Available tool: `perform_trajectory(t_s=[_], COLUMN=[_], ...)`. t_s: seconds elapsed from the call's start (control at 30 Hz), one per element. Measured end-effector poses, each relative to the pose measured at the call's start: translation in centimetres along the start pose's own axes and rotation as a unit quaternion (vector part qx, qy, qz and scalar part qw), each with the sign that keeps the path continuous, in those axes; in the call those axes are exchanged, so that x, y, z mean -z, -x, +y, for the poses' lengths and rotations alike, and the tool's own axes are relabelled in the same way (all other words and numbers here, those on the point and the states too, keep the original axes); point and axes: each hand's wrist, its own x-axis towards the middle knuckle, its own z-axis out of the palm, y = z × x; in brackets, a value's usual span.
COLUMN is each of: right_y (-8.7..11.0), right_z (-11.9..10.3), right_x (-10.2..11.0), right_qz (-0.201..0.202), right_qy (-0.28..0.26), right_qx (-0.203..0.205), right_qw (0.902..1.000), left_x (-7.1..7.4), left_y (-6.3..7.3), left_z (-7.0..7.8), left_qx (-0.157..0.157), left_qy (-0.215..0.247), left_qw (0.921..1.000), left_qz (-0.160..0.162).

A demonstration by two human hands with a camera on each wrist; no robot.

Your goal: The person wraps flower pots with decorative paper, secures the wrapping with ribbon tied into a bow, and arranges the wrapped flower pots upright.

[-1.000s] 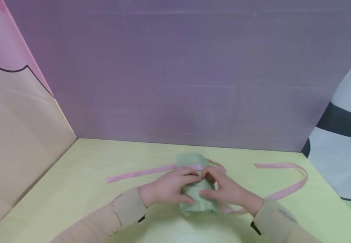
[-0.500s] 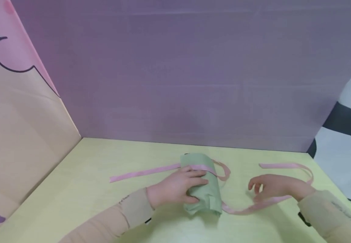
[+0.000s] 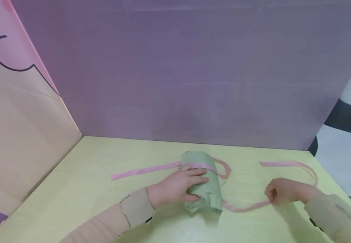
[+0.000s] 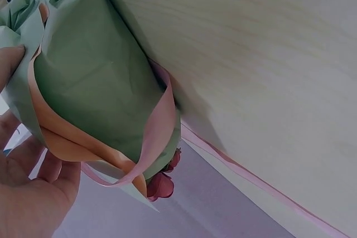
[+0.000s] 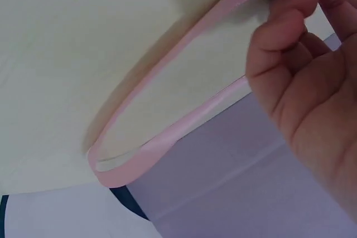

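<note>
A bouquet wrapped in green paper (image 3: 205, 189) lies on the table, its red flowers (image 4: 160, 187) peeking out in the left wrist view. Pink ribbon (image 3: 146, 170) passes across the wrap, with a loose loop at its right side. My left hand (image 3: 176, 185) rests on the wrap with fairly straight, spread fingers, just below the ribbon band. Off to the right, my right hand (image 3: 287, 189) pinches the longer ribbon tail with curled fingers. In the right wrist view, that tail (image 5: 148, 71) runs up to the fingertips, where the contact is partly hidden.
The pale table (image 3: 117, 152) meets a purple backdrop (image 3: 193, 74) at its far edge. Patterned panels stand at the left (image 3: 26, 111) and right (image 3: 342, 152). The free ribbon end (image 3: 278, 164) curves round behind my right hand.
My right hand has left the bouquet, moved right and taken hold of the long ribbon tail. My left hand stays on the wrap.
</note>
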Motion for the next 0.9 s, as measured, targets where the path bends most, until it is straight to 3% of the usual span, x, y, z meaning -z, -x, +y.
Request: perform_trajectory(t_s=[0.1, 0.23, 0.37, 0.5, 0.7, 0.8, 0.9], right_y=[0.4, 0.8, 0.4, -0.9, -4.8, -7.8, -11.1], right_z=[0.4, 0.3, 0.0, -0.5, -4.7, -7.4, -10.1], right_x=[0.5, 1.9, 3.2, 4.3, 7.2, 8.7, 9.6], right_qz=[0.001, 0.013, 0.05, 0.122, 0.234, 0.291, 0.32], right_qy=[-0.031, -0.112, -0.078, 0.008, 0.077, 0.105, 0.135], right_qx=[-0.015, -0.084, -0.126, -0.084, -0.024, 0.053, 0.145], right_qw=[0.9994, 0.9901, 0.9877, 0.9889, 0.969, 0.9496, 0.9266], left_x=[-0.1, -0.1, -0.3, -0.4, -0.7, -0.7, -0.8], left_y=[0.0, 0.0, 0.0, 0.1, 0.2, 0.2, 0.2], left_z=[0.0, 0.1, -0.1, -0.1, -0.3, -0.4, -0.7], left_qx=[-0.008, -0.016, -0.016, -0.016, -0.015, -0.017, -0.021], left_qy=[0.0, 0.0, 0.007, 0.01, 0.011, 0.009, 0.008], left_qw=[1.0, 0.9999, 0.9998, 0.9998, 0.9998, 0.9997, 0.9995], left_qz=[0.001, 0.004, 0.006, 0.006, 0.01, 0.016, 0.023])
